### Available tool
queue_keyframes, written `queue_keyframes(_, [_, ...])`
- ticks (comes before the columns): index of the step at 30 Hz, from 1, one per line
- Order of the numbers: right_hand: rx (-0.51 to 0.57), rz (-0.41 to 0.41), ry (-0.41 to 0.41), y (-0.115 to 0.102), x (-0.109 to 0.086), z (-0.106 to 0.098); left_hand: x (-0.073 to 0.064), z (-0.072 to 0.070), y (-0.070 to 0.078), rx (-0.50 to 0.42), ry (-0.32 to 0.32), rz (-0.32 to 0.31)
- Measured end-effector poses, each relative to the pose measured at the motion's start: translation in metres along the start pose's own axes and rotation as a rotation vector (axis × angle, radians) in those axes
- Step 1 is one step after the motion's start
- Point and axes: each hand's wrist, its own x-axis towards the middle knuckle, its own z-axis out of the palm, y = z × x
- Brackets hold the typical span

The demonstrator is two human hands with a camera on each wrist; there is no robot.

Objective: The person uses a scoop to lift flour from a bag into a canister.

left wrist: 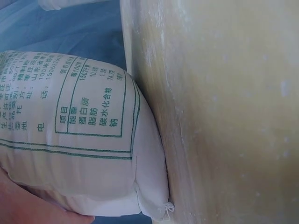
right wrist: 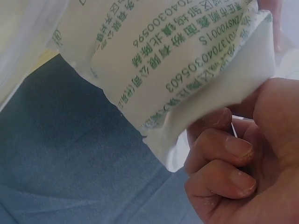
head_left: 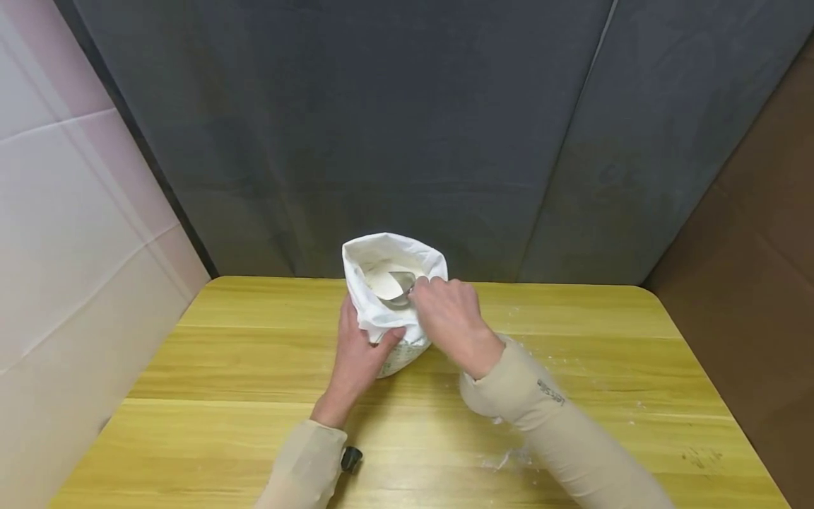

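A white cloth sack of flour (head_left: 375,318) stands upright at the table's back edge, its mouth open toward me. White flour (head_left: 381,281) lies inside. My left hand (head_left: 356,357) grips the sack's near left side, thumb across the front below the rim. In the left wrist view green print covers the sack (left wrist: 93,102), and part of that hand (left wrist: 37,205) shows at the lower left. My right hand (head_left: 451,318) holds a metal scoop (head_left: 402,286) in the sack's mouth, its handle hidden by the hand. The right wrist view shows curled fingers (right wrist: 229,154) beside the sack's rim (right wrist: 224,93).
The wooden table (head_left: 222,396) has white powder smears (head_left: 509,459) at its right half. A dark grey curtain (head_left: 381,127) hangs right behind the sack. Pale fabric (head_left: 83,212) flanks the left and a brown panel (head_left: 744,233) the right.
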Motion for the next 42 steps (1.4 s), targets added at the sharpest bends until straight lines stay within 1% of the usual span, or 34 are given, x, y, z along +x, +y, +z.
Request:
queue_keyframes(4, [0.02, 0.012, -0.001, -0.001, 0.003, 0.003, -0.002, 0.003, 0.001, 0.017, 0.01, 0.003])
queue_keyframes(10, [0.062, 0.013, -0.026, 0.0, 0.007, 0.009, -0.003, 0.004, 0.003, 0.02, 0.009, -0.018])
queue_keyframes(15, [0.064, 0.011, -0.034, 0.003, 0.009, 0.014, -0.003, 0.006, 0.004, 0.022, 0.001, -0.028])
queue_keyframes(20, [0.075, 0.019, -0.044, 0.007, 0.007, 0.013, -0.003, 0.006, 0.005, 0.034, -0.007, -0.035])
queue_keyframes(23, [0.076, 0.016, -0.023, 0.012, 0.003, 0.01, -0.002, 0.007, 0.004, 0.037, -0.005, -0.034])
queue_keyframes(28, [0.063, 0.003, 0.048, 0.022, -0.004, 0.005, 0.003, 0.005, -0.001, 0.029, 0.018, 0.005])
queue_keyframes(31, [0.083, 0.011, 0.072, 0.027, -0.009, 0.003, 0.006, 0.003, -0.006, 0.023, 0.029, 0.015])
queue_keyframes(33, [0.113, 0.025, 0.074, 0.031, -0.012, 0.002, 0.007, 0.002, -0.008, 0.019, 0.027, 0.001])
queue_keyframes(39, [0.188, 0.05, 0.076, 0.039, -0.022, 0.001, 0.01, -0.002, -0.011, 0.008, 0.0, -0.072])
queue_keyframes(42, [0.221, 0.057, 0.082, 0.042, -0.026, 0.001, 0.012, -0.003, -0.013, 0.018, 0.005, -0.086])
